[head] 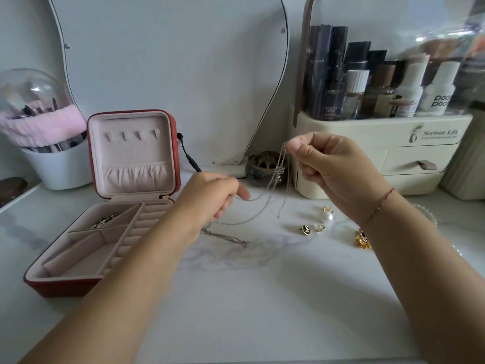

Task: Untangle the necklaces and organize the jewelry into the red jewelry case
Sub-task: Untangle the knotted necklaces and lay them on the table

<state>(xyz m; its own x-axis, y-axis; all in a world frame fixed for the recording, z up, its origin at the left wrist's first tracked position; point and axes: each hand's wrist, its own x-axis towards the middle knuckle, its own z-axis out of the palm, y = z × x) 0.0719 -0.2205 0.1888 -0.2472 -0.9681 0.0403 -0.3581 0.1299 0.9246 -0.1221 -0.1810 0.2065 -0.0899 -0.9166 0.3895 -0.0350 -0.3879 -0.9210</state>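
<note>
Red case (65,282) open, perhaps bracelet (103,221) inside (rear compartment) | left grip (212,198), right grip (338,169) each pinch silver chains (278,177)

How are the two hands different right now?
The right hand is raised, pinching the silver chain so it dangles; the left hand is lower, near the table, holding chain out sideways. The right wrist wears a thin red string; the left wrist is bare. Both hands grip silver chain.

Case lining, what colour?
Pale pink inside the case, with a red outer shell. It shows in the head view.
</note>
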